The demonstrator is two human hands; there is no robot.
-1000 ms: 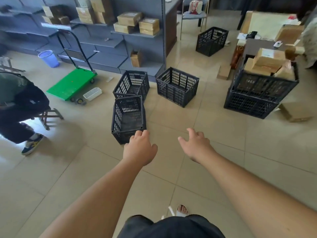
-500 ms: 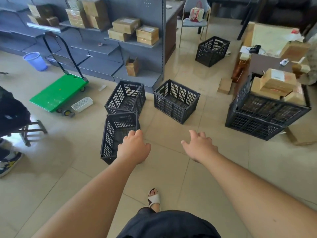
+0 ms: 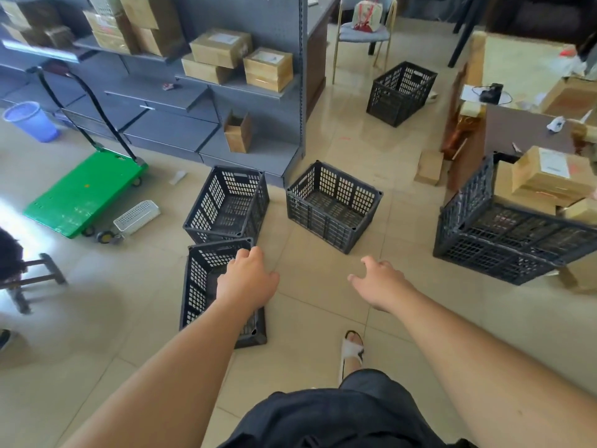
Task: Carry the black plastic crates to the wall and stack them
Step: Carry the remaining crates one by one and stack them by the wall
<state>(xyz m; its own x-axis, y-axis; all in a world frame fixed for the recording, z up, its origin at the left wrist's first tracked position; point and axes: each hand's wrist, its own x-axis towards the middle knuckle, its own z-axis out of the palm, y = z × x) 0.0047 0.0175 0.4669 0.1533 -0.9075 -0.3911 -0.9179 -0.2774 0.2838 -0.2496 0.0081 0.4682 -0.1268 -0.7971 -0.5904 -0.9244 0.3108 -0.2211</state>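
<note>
Several black plastic crates stand on the tiled floor. The nearest crate [image 3: 200, 286] lies just below my left hand [image 3: 247, 279], which hovers over its right rim with loosely curled fingers and holds nothing. A second crate [image 3: 226, 205] touches its far end, and a third crate [image 3: 332, 206] sits to the right. My right hand [image 3: 381, 281] is stretched out over bare floor, fingers spread, empty. A fourth crate [image 3: 399, 92] stands farther back near a chair.
A large black crate [image 3: 504, 240] loaded with cardboard boxes is at the right. Grey shelving [image 3: 206, 101] with boxes lines the back left. A green trolley [image 3: 84, 195], a white basket [image 3: 137, 216], a blue bucket [image 3: 32, 121] and a stool [image 3: 32, 282] are on the left.
I have stepped forward, so the crates are closer and lower in view. Both hands have stayed stretched out, the left now over the nearest crate's rim.
</note>
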